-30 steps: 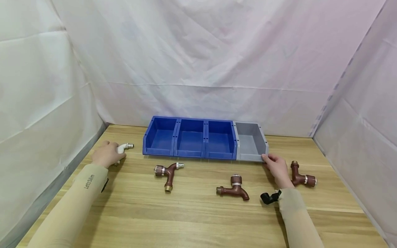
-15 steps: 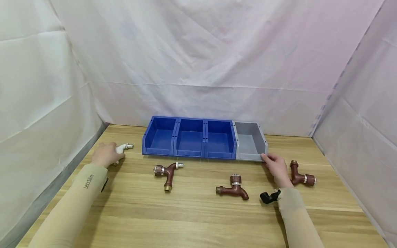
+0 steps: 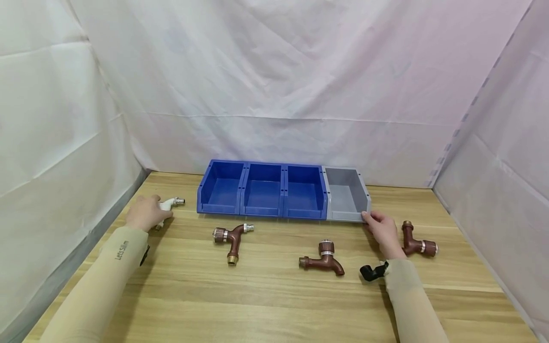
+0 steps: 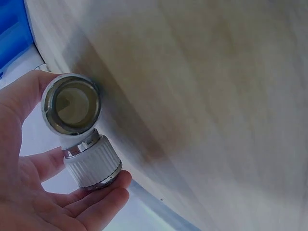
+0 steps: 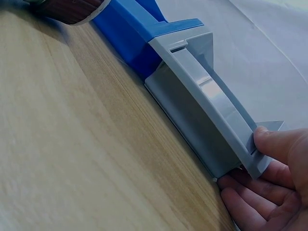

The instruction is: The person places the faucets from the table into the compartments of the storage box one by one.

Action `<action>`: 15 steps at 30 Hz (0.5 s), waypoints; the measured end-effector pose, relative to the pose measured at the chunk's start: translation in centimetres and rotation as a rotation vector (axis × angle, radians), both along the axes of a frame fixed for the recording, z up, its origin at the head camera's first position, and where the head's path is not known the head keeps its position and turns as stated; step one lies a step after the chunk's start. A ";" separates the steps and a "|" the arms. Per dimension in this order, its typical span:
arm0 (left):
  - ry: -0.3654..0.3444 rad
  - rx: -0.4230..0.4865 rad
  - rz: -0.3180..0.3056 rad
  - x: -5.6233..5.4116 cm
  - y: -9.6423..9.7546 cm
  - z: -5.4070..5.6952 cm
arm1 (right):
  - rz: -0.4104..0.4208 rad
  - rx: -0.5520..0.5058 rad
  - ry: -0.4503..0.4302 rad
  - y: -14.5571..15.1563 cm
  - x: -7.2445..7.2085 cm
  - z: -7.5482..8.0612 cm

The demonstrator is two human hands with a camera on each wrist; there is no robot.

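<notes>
"What are you getting from the left grip (image 3: 143, 212)?"

"I'm seeing it grasping a white tap (image 3: 167, 206) near the far left edge of the counter (image 3: 266, 305). Its thumb is lying against the tap's body, and the fingertips (image 4: 108, 202) are touching the ribbed knob (image 4: 94, 162). In the left wrist view the open round end is facing me; from the head, the metal tip (image 3: 179, 201) is pointing right. I'm not managing to tell whether the tap is touching the wood."

"And the right grip (image 3: 383, 233)?"

"I'm watching it pinching the front right corner of the grey bin (image 3: 345, 217). The thumb is resting on the lip, and the other fingers are curling below."

"What are you finding around that bin?"

"Three blue bins (image 3: 262, 212) are standing in a row against its left side, and a white cloth (image 3: 274, 71) is hanging behind them all. A silver-tipped brown tap (image 3: 234, 243) is lying in front of the blue ones. A second brown tap (image 3: 327, 261) is lying farther right, its handle pointing towards the bins. A third brown tap (image 3: 412, 246) is lying just beside the right wrist, which is partly covering it."
</notes>
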State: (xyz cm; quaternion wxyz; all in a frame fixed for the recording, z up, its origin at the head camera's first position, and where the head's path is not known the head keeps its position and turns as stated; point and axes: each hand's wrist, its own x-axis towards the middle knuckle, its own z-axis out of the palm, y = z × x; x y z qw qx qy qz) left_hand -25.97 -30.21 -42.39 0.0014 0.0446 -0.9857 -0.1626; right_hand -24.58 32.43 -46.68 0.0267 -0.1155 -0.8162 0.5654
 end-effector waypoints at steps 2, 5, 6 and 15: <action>0.015 -0.008 -0.011 0.0 0.0 0.1 | -0.003 -0.002 0.001 0.1 0.0 0.0; 0.024 -0.016 -0.023 0.0 0.0 0.2 | -0.003 -0.007 0.006 0.2 0.0 -0.1; 0.023 -0.019 -0.027 0.0 0.0 0.3 | -0.002 -0.007 0.007 0.2 0.0 -0.2; 0.012 -0.045 -0.044 0.1 -0.3 0.3 | 0.003 0.002 -0.015 0.1 0.1 0.0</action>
